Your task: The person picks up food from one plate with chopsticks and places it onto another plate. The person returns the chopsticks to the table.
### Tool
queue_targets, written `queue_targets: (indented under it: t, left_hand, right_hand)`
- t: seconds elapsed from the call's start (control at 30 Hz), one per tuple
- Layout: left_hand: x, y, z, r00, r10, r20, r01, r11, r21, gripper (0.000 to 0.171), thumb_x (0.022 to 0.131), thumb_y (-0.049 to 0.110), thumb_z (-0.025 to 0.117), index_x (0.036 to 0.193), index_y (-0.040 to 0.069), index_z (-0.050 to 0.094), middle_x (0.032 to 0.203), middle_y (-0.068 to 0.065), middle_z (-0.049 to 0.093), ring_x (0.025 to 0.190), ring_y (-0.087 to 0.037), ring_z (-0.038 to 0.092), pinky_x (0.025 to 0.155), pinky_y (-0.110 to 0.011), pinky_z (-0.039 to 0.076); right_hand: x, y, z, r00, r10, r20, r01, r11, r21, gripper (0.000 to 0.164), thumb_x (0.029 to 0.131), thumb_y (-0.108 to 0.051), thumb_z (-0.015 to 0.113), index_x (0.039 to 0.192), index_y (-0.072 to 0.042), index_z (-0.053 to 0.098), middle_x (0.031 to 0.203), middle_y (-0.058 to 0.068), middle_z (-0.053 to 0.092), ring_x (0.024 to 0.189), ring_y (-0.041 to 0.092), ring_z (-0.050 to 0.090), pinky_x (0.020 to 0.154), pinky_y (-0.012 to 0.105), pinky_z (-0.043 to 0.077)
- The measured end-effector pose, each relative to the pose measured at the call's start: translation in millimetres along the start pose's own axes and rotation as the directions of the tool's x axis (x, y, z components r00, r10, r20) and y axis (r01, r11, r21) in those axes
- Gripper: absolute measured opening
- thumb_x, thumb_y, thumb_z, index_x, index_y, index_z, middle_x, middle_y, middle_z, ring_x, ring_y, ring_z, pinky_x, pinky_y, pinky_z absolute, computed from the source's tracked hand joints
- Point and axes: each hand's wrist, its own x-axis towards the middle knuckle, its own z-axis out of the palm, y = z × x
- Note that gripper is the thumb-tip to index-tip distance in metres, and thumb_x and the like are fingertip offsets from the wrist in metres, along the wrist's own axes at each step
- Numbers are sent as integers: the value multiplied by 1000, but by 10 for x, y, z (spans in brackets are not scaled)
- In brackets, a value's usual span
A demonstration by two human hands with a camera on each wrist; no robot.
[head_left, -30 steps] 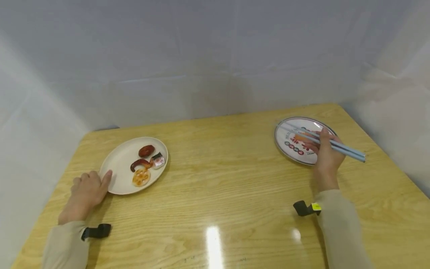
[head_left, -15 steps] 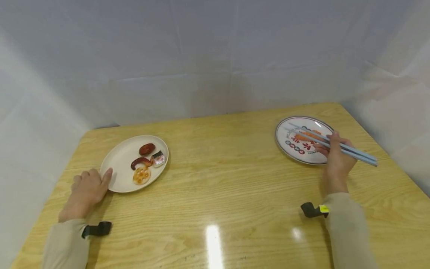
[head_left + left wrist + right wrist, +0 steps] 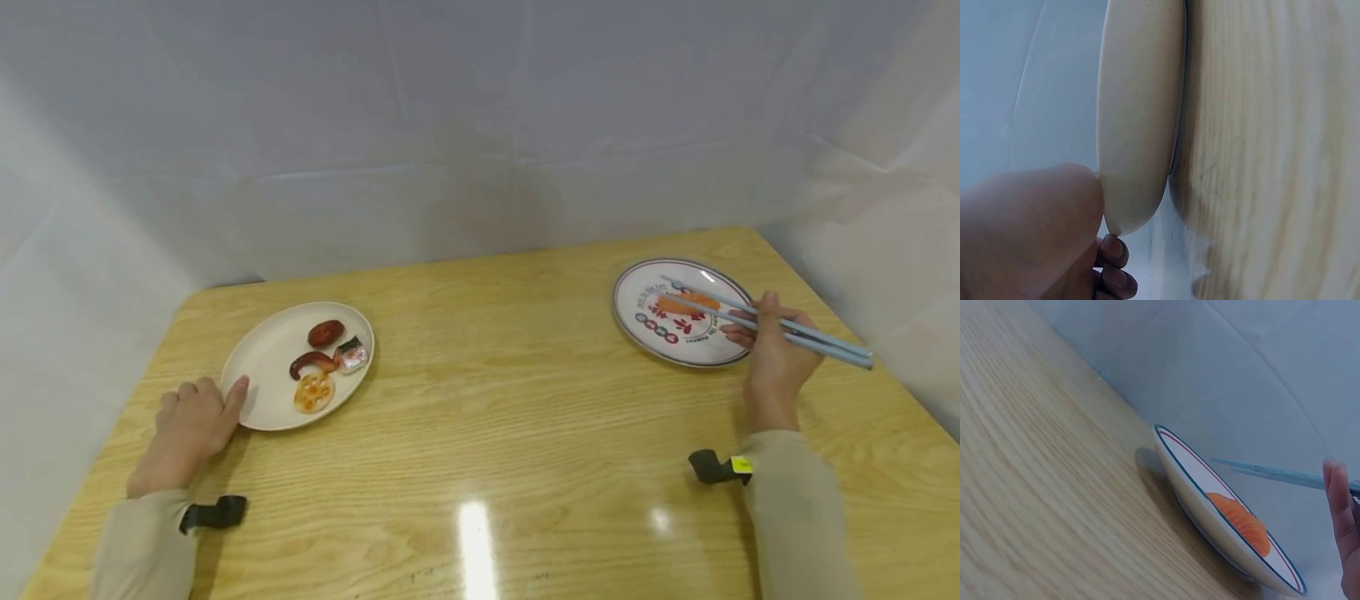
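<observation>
My left hand grips the near left rim of a cream plate, thumb over the edge and fingers outside it, as the left wrist view also shows. On that plate lie a brown oval piece, a curved dark-red piece, a rice piece with a dark band and a lotus root slice. My right hand holds light blue chopsticks. Their tips hover over a patterned white plate, apart from an orange salmon slice lying on it.
Both plates stand on a wooden table, one at the left and one at the far right. Pale sheeting rises behind the table and along both sides. A light reflection shines on the table's near middle.
My right hand and the chopsticks have moved right, drawing back across the patterned plate, and more of the salmon slice shows. My left hand stays at the cream plate's rim.
</observation>
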Motion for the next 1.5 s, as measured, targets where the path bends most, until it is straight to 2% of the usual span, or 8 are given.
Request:
queue_targets:
  t: [0.13, 0.37, 0.53, 0.7, 1.0, 1.27, 1.4, 1.5]
  left_hand:
    - [5, 4, -5, 1000, -2, 2, 2, 1000, 6, 84, 102, 52, 12, 104, -28, 35, 102, -51, 35, 96, -65, 32, 81, -68, 28]
    - [11, 5, 4, 1000, 4, 1, -4, 1000, 23, 85, 102, 51, 11, 105, -30, 34, 102, -52, 34, 97, -67, 32, 82, -68, 28]
    - [3, -4, 13, 1000, 6, -3, -6, 1000, 10, 83, 102, 51, 12, 102, -28, 36, 100, -50, 35, 94, -65, 32, 80, -67, 29]
    - [1, -14, 14, 1000, 3, 1, -3, 1000, 7, 82, 102, 51, 12, 101, -27, 36, 100, -50, 35, 93, -64, 33, 80, -67, 29]
    - [13, -15, 18, 1000, -2, 5, 2, 1000, 16, 83, 102, 52, 11, 102, -27, 36, 101, -50, 35, 94, -64, 33, 80, -67, 29]
    - [1, -13, 10, 1000, 2, 8, -2, 1000, 2, 83, 102, 51, 11, 104, -28, 35, 102, -49, 34, 96, -65, 31, 81, -68, 29]
    - [-7, 10, -4, 1000, -2, 16, 3, 1000, -4, 83, 102, 52, 11, 106, -28, 35, 103, -49, 34, 98, -65, 30, 81, -68, 28]
    - [-6, 11, -10, 1000, -3, 20, 3, 1000, -4, 84, 102, 52, 11, 106, -28, 35, 104, -50, 34, 97, -64, 30, 82, -68, 28]
  right_hand:
    - [-12, -81, 2, 1000, -3, -18, 4, 1000, 28, 25, 85, -14, 74, 83, 5, 59, 69, 15, 69, 49, 20, 66, 44, 26, 51]
    - [17, -109, -83, 1000, -23, -5, 23, 998, -52, 25, 84, -19, 74, 86, 2, 60, 70, 12, 70, 53, 17, 67, 46, 24, 51]
    - [35, -130, -117, 1000, -21, -23, 20, 999, -32, 26, 82, -18, 76, 86, 2, 60, 70, 13, 70, 56, 17, 68, 45, 24, 51]
    - [40, -146, -132, 999, -28, -30, 26, 999, -46, 26, 82, -18, 77, 85, 1, 60, 68, 12, 69, 49, 17, 65, 42, 24, 49]
    - [109, -137, -188, 994, -101, 32, 104, 986, -132, 24, 85, -18, 74, 86, 4, 62, 63, 10, 68, 40, 14, 60, 39, 22, 46]
    - [169, -237, -184, 995, -42, 95, 60, 977, -205, 23, 87, -20, 72, 85, 1, 61, 65, 6, 69, 41, 13, 60, 40, 21, 46]
    - [195, -266, -186, 992, -42, 121, 73, 962, -263, 19, 89, -18, 70, 86, -2, 61, 63, 2, 69, 41, 10, 59, 40, 18, 44]
    - [223, -272, -199, 986, -58, 156, 98, 959, -267, 16, 89, -15, 69, 85, -2, 61, 62, 3, 68, 40, 10, 58, 39, 17, 42]
